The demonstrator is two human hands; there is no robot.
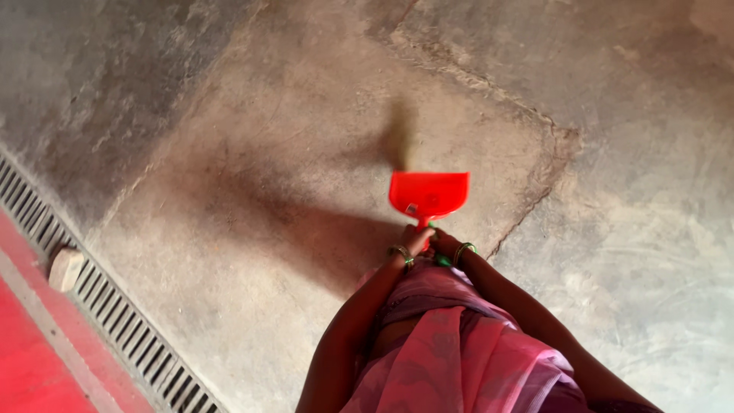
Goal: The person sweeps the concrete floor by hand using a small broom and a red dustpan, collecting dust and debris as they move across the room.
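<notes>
A red plastic dustpan point(429, 193) is held out over the concrete floor point(267, 153), its handle running back toward my hands. My left hand point(417, 239) is closed around that handle. Right beside it, my right hand point(446, 245) is closed on a green handle point(443, 261), most of which is hidden. A blurred brown streak point(398, 141), perhaps broom bristles, shows just beyond the dustpan. Both wrists wear bangles, and my pink draped clothing point(451, 359) fills the lower middle.
A metal drain grate point(115, 313) runs diagonally along the left, with a pale stone block point(66, 268) on its edge and a red painted strip point(30, 359) past it. Cracks point(535, 191) cross the worn floor to the right of the dustpan.
</notes>
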